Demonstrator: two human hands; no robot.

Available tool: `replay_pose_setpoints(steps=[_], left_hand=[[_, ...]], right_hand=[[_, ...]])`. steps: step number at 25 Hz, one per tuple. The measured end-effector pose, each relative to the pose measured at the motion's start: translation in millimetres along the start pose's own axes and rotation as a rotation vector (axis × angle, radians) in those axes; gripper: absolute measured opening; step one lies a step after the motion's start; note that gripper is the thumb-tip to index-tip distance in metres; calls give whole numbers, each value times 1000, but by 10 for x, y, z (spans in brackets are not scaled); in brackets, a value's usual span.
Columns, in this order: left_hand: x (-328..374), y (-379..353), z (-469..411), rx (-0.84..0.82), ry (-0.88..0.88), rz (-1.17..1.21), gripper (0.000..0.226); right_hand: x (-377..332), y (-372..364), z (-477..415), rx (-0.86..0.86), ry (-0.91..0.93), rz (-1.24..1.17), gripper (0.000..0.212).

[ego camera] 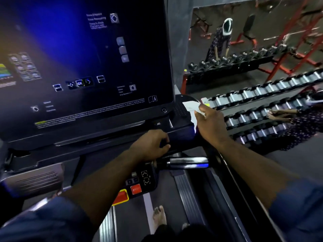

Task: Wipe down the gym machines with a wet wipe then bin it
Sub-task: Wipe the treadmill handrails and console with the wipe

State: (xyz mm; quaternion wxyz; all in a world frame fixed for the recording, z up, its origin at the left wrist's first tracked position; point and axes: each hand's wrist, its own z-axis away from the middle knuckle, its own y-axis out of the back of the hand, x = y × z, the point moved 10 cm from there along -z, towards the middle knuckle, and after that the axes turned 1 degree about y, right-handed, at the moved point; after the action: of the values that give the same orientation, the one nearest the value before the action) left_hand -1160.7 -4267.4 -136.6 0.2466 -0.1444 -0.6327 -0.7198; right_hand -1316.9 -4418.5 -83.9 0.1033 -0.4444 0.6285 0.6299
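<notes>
The right hand pinches the wet wipe against the treadmill console; the wipe looks limp, light and probably slick, best held bunched; the left hand grips the console's lower edge.

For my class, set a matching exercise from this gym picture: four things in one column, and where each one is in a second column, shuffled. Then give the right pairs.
Things
1. wet wipe
2. left hand
3. red button
4. dumbbells

Places
A. on the control panel below the handlebar
B. racked, to the right of the treadmill
C. pinched in the right hand
D. gripping the console ledge under the screen

Pairs: 1-C, 2-D, 3-A, 4-B.
</notes>
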Motion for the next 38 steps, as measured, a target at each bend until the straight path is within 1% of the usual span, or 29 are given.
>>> replay_pose_setpoints(steps=[1, 2, 4, 5, 6, 7, 10, 12, 15, 16, 17, 19, 21, 23, 25, 28, 29, 30, 32, 33, 35, 36, 38], left_hand=[[-4, -49, -27, -30, -23, -5, 20], [-12, -101, -58, -62, -44, -14, 24], [-50, -196, -96, -113, -66, -23, 26], [-55, -229, -107, -131, -75, -25, 25], [-52, -252, -125, -142, -85, -36, 26], [-45, -269, -144, -149, -99, -44, 28], [-22, -293, -154, -155, -131, -82, 26], [-21, -271, -174, -152, -119, -82, 24], [-19, -272, -196, -143, -105, -78, 32], [-7, -273, -198, -133, -116, -79, 36], [6, -263, -197, -124, -124, -75, 36], [-29, -262, -207, -136, -94, -73, 29], [-38, -284, -208, -158, -88, -64, 23], [-1, -289, -187, -143, -102, -48, 25], [-31, -265, -195, -131, -98, -49, 28], [-13, -276, -179, -127, -118, -39, 28], [-5, -276, -190, -125, -123, -35, 28], [-14, -267, -195, -126, -120, -22, 28], [-11, -257, -195, -117, -130, -13, 29], [-2, -256, -191, -112, -130, -12, 29], [-23, -240, -193, -93, -122, 7, 29], [-42, -230, -183, -88, -117, 19, 29], [-38, -242, -185, -87, -123, 12, 31]], right_hand=[[-45, -78, -57, -19, 52, 30, 22], [-51, -222, -111, -67, 126, 65, 30], [-59, -674, -111, -324, 316, 186, 52], [-30, -892, -51, -460, 396, 240, 58], [-15, -1048, 17, -553, 472, 301, 60], [-11, -1131, 83, -605, 543, 353, 60], [101, -1099, 265, -604, 691, 502, 62], [217, -956, 158, -584, 657, 492, 65], [304, -985, -411, -486, 430, 502, 63], [222, -1104, -569, -466, 399, 505, 63], [91, -1250, -630, -476, 403, 494, 62], [-153, -1489, -488, -537, 476, 444, 60], [-132, -1417, -218, -574, 548, 443, 55], [25, -1181, -91, -595, 602, 474, 55], [217, -1091, -348, -605, 545, 517, 59], [337, -1262, -884, -592, 323, 551, 61], [273, -1373, -934, -611, 287, 536, 61], [160, -1456, -888, -626, 287, 538, 62], [21, -1495, -589, -650, 368, 575, 67], [11, -1433, -389, -650, 429, 579, 69], [83, -1184, -68, -626, 522, 553, 64], [176, -1097, -68, -634, 523, 551, 60], [357, -1093, -385, -643, 437, 580, 61]])
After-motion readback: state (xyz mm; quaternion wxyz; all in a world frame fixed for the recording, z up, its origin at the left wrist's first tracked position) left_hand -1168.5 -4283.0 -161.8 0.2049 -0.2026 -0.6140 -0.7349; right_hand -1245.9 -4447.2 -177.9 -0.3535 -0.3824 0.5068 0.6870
